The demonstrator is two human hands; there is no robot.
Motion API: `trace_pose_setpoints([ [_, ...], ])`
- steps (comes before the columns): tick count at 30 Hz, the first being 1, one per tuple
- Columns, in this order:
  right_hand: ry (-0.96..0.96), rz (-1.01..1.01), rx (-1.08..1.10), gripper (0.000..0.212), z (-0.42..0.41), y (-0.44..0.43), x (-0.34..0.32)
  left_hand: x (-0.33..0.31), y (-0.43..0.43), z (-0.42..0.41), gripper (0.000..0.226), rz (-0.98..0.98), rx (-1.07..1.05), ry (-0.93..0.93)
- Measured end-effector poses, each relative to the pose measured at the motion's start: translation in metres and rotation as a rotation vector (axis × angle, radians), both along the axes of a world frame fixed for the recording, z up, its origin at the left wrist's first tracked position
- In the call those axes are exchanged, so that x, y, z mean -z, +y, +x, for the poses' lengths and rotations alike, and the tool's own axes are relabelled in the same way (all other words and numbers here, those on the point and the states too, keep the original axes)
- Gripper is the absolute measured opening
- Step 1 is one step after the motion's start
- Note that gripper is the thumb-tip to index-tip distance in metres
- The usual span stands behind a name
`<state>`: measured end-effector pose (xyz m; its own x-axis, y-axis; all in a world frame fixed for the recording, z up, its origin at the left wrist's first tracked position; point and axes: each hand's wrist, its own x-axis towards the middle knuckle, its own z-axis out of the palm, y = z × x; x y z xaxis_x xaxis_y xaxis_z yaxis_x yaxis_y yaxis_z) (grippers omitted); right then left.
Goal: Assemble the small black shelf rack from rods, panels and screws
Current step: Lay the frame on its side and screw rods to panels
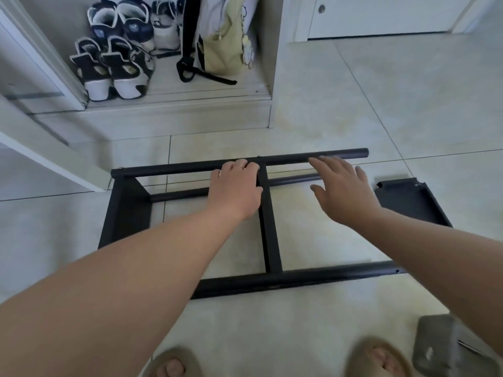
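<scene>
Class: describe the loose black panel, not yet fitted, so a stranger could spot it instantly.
Start at the black rack frame lying on the pale tiled floor. Just off its right end, beyond the right hand, lies the loose panel. Unlike the panels fitted between the rods, it lies outside the frame.

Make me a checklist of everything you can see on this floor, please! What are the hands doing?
Surface: pale tiled floor.
Job's things: the black rack lies flat, part-built, with a far rod, a near rod and an end panel at the left; a loose panel lies to its right.
Clutter: a grey thing by the right foot, too blurred to name.
Hands: the left hand grips the far rod; the right hand is open, fingers spread at that rod.
Cables: nothing seen.
Surroundings: shoes and a bag in an open cupboard; a white door.
</scene>
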<state>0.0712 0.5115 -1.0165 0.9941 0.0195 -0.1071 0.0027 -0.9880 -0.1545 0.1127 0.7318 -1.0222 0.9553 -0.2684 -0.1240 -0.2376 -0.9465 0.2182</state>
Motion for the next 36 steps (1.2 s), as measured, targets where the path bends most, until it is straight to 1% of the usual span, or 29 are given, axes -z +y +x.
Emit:
trace_pose_setpoints([
  [7, 0.108, -0.150, 0.035, 0.060, -0.125, -0.081, -0.038, -0.042, -0.077, -0.091, 0.050, -0.016, 0.287, 0.016],
  [10, 0.192, -0.177, 0.107, 0.060, -0.177, -0.119, -0.040, -0.043, -0.115, -0.132, 0.048, -0.063, 0.421, 0.021],
  [14, 0.297, -0.158, 0.230, 0.061, -0.238, -0.165, -0.031, -0.025, -0.164, -0.177, 0.046, -0.073, 0.658, 0.073],
  [16, 0.345, -0.135, 0.283, 0.056, -0.262, -0.184, -0.021, -0.012, -0.185, -0.193, 0.044, -0.053, 0.744, 0.107],
  [20, 0.496, -0.044, 0.402, 0.035, -0.296, -0.215, 0.014, 0.020, -0.215, -0.222, 0.043, -0.007, 0.887, 0.175],
  [22, 0.583, -0.006, 0.437, 0.029, -0.309, -0.224, 0.036, 0.036, -0.223, -0.237, 0.043, -0.003, 0.928, 0.233],
  [25, 0.630, 0.047, 0.489, 0.028, -0.321, -0.230, 0.069, 0.058, -0.226, -0.260, 0.045, 0.012, 0.962, 0.305],
  [28, 0.651, 0.099, 0.530, 0.029, -0.324, -0.233, 0.098, 0.072, -0.226, -0.272, 0.043, -0.034, 0.935, 0.273],
  [30, 0.658, 0.118, 0.519, 0.031, -0.323, -0.235, 0.113, 0.077, -0.228, -0.273, 0.036, -0.059, 0.912, 0.247],
  [33, 0.625, 0.116, 0.511, 0.035, -0.316, -0.234, 0.130, 0.080, -0.232, -0.271, 0.023, -0.101, 0.888, 0.207],
  [36, 0.574, 0.117, 0.564, 0.031, -0.304, -0.232, 0.142, 0.082, -0.235, -0.271, 0.019, -0.130, 0.867, 0.180],
])
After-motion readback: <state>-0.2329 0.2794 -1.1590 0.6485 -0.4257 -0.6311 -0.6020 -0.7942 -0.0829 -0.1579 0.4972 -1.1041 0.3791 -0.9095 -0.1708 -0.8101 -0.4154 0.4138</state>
